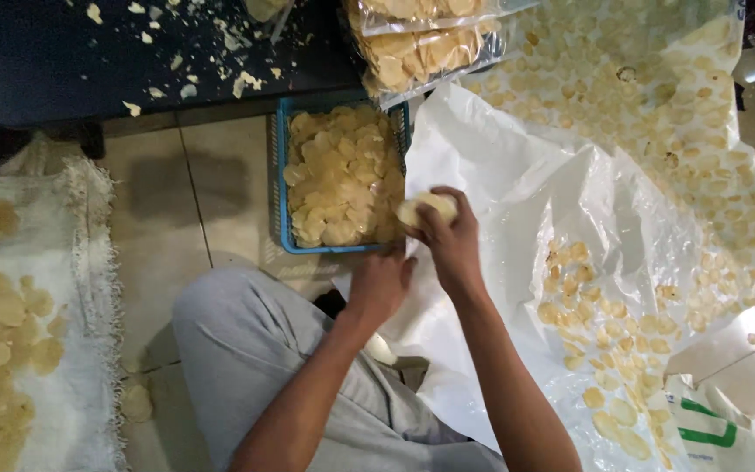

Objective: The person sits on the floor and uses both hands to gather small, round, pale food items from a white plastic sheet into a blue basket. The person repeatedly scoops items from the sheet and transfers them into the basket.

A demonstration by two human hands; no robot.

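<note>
Right hand (449,240) was clamped on a small stack of pale crackers (427,208) just beside the blue basket (282,175). Left hand (380,284) rested below, its grip unclear. The brittle stack could snap or slip onto the white plastic sheet (500,166) if squeezed.

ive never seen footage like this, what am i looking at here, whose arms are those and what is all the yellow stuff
There is no machine here. The one picture comes from a camera worn on a person's head, looking down at their own lap and arms as they sit on a tiled floor.

The right hand holds a small stack of pale round chips. The left hand is lower, near the knee; what it holds, if anything, cannot be seen.

Just ahead is a blue basket full of the same chips. To the right lies a big white plastic sheet with more chips scattered on it, and sealed clear bags of chips lie at the top. A cloth on the left carries more.
</note>
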